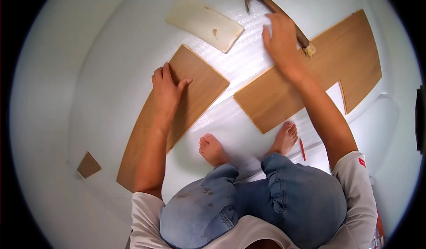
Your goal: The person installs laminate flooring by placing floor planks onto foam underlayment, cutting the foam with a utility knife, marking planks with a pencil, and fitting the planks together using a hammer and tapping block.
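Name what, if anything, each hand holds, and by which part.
The left hand rests on the flat brown wooden board, toward its far end; a grip cannot be confirmed. The right hand, open beside the brown wooden-handled claw hammer, holds nothing.

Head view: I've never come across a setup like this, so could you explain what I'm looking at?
There is no machine here, just a person's two bare hands. The single picture comes from a camera worn on the head, looking down past the knees. On the white surface lie a left board, a notched right board, a pale slab, a hammer, a small brown offcut and a thin red stick. The left hand rests on the left board, fingers spread. The right hand is open by the hammer's handle; neither appears to grip anything.
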`<control>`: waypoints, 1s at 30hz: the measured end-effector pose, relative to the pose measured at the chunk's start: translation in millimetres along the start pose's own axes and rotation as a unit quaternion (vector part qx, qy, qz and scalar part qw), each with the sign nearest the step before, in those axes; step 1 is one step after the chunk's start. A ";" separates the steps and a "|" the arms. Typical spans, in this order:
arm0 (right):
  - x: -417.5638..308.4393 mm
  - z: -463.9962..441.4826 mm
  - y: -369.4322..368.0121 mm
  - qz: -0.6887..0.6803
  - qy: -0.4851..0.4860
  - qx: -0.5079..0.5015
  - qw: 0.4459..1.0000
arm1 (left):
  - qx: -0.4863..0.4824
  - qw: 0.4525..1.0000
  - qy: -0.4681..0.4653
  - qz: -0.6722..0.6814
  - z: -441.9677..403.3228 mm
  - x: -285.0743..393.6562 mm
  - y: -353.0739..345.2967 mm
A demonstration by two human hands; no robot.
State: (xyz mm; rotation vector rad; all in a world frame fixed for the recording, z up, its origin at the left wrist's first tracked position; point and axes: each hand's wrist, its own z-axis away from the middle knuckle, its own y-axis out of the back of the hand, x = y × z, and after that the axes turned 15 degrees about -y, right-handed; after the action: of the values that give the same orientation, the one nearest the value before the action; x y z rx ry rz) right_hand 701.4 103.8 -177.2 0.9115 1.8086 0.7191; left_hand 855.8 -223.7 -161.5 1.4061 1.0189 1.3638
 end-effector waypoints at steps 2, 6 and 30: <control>-34.1 42.3 7.6 -0.112 -0.061 -0.137 0.982 | -0.030 0.999 0.021 0.013 -21.4 -1.8 3.0; -70.6 83.7 6.2 -0.240 -0.201 -0.320 0.894 | -0.189 0.957 0.117 0.184 -36.9 -17.4 27.4; -144.7 111.8 81.4 -0.611 -0.284 -0.518 0.528 | -0.117 0.839 0.146 0.510 29.0 41.2 151.9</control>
State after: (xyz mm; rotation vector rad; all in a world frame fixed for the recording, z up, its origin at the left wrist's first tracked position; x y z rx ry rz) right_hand 865.8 37.1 -84.4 -0.8850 0.7014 0.3006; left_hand 882.8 -224.4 -3.7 1.6353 0.1674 2.4325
